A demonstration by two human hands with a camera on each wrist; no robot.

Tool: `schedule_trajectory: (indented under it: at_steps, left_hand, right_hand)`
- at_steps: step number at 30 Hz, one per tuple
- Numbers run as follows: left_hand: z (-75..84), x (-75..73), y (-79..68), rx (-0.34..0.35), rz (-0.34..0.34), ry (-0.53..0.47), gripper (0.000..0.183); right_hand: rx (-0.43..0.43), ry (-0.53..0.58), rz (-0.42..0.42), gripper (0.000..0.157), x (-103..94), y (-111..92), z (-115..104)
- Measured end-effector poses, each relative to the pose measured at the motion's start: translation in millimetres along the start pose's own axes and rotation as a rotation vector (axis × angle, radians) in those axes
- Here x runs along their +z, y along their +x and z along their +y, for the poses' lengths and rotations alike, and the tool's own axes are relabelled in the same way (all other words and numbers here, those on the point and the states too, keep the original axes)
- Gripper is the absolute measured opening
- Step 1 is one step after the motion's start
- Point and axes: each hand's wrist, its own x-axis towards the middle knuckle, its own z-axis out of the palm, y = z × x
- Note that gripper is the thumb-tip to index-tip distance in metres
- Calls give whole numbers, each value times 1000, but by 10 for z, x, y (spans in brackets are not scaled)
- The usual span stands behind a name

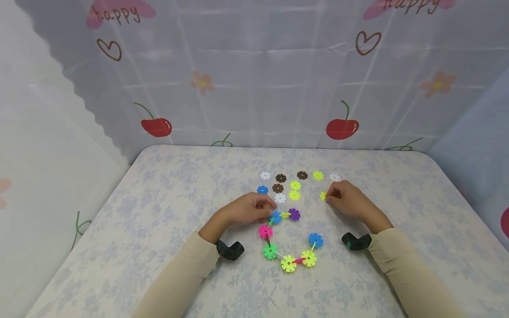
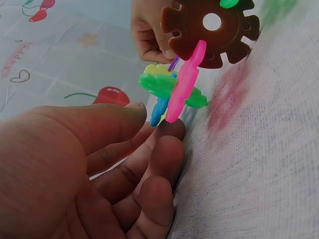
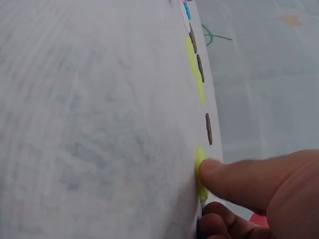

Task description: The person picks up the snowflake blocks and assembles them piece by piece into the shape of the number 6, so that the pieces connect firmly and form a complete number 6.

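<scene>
Right hand (image 1: 350,201) pinches a yellow notched disc (image 3: 200,162) at its edge, thumb on its face, near the other loose discs (image 1: 294,195), which lie flat and mostly apart beyond the chain (image 1: 270,251), presumably for easy picking. Left hand (image 1: 248,208) grips the chain's far blue disc (image 1: 275,217), near the end with the purple disc (image 1: 294,214), likely to steady it; linked pieces alternate flat and upright, slots apparently interlocked crosswise, bending in an open curve across the patterned tablecloth (image 1: 191,176).
</scene>
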Motion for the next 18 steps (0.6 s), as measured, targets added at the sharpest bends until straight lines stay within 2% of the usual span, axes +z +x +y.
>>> schedule_trajectory:
  at_steps: [2,6,9,12,18]
  left_hand:
    - [-6,-6,1,10,-3,17,21]
    - [-19,-18,-5,24,-9,55,21]
    - [-31,-26,-10,28,-15,72,21]
    - [-43,-29,-12,31,-29,66,21]
    - [-29,-34,-19,19,-29,41,19]
  right_hand:
    - [30,-13,-1,14,-12,-7,2]
    - [33,-34,-5,25,-23,-15,-18]
    - [36,-35,10,15,-32,-33,-49]
    - [46,6,3,12,-37,-68,-106]
    - [-55,91,-101,8,-7,-142,-295]
